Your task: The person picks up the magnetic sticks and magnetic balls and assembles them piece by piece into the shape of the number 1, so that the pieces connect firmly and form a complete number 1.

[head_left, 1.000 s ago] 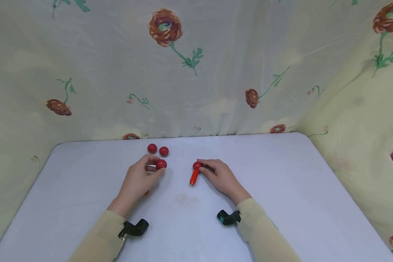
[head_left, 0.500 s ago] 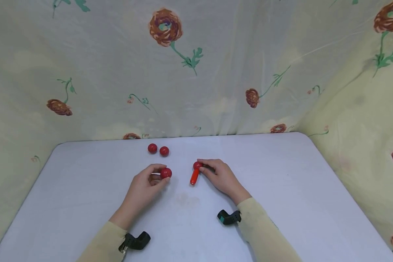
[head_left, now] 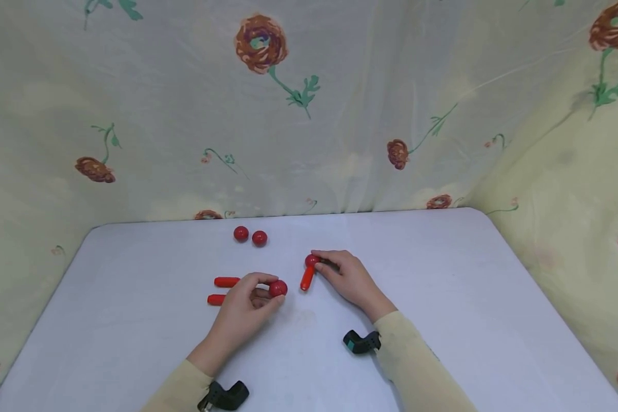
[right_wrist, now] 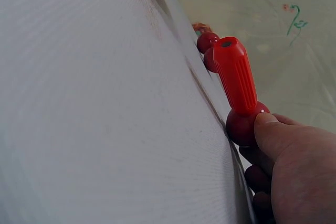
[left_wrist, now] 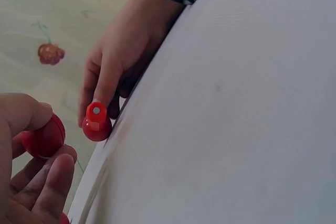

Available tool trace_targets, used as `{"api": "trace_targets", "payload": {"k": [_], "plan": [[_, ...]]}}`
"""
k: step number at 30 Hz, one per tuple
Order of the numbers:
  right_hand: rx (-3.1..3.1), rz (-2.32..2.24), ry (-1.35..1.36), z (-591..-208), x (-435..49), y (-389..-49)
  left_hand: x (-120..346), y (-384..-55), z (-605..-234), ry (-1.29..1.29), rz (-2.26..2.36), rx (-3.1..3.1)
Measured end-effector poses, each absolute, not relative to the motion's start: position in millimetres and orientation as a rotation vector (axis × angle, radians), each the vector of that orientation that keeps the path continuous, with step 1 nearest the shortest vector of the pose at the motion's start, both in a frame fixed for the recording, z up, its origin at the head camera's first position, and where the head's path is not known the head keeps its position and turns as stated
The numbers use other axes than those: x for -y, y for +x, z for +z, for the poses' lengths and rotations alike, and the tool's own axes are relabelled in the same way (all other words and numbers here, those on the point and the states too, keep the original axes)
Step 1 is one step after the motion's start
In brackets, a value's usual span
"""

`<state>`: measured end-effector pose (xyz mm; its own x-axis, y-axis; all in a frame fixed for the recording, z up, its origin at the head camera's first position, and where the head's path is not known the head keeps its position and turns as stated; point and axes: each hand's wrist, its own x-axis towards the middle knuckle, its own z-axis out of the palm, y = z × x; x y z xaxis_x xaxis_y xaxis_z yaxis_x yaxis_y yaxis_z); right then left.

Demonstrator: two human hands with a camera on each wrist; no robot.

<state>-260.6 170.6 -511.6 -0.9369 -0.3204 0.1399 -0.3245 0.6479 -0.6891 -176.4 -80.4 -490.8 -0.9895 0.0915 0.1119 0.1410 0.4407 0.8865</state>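
From here, the most probable trouble, in my judgement, is that the smooth red ball (head_left: 278, 288) in the left hand (head_left: 245, 312) slips away, because it is round and only the thumb and fingertips hold it. This ball appears raised above the table (head_left: 443, 274), so it could drop and roll. The left hand also covers one end of two red handles (head_left: 226, 282) (head_left: 216, 300); if it moves low, it could push them. What is at their hidden ends I cannot tell.

The right hand (head_left: 351, 280) has its thumb and fingers closed around another red ball (right_wrist: 241, 128), from which a ridged red handle (right_wrist: 236, 77) stands out. Whether this joint is tight, I cannot tell; if it is loose, a sideways knock could separate the parts. Both hands are only part-way closed, as wide as their balls. Two loose red balls (head_left: 241, 233) (head_left: 260, 238) rest near the far edge, where a bump might send them off.
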Motion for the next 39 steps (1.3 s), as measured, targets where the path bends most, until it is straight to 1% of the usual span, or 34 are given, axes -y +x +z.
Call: {"api": "trace_targets", "payload": {"k": [10,28,39], "plan": [[2.845,1.208,0.564,-510,-173,-260,77,-173,-499,-0.247,-1.651,2.641],[2.83,1.22,0.586,-510,-173,-260,77,-173,-504,-0.298,-1.364,2.796],[2.831,1.207,0.588,-510,-172,-260,74,-172,-504,-0.376,-1.228,2.824]]}}
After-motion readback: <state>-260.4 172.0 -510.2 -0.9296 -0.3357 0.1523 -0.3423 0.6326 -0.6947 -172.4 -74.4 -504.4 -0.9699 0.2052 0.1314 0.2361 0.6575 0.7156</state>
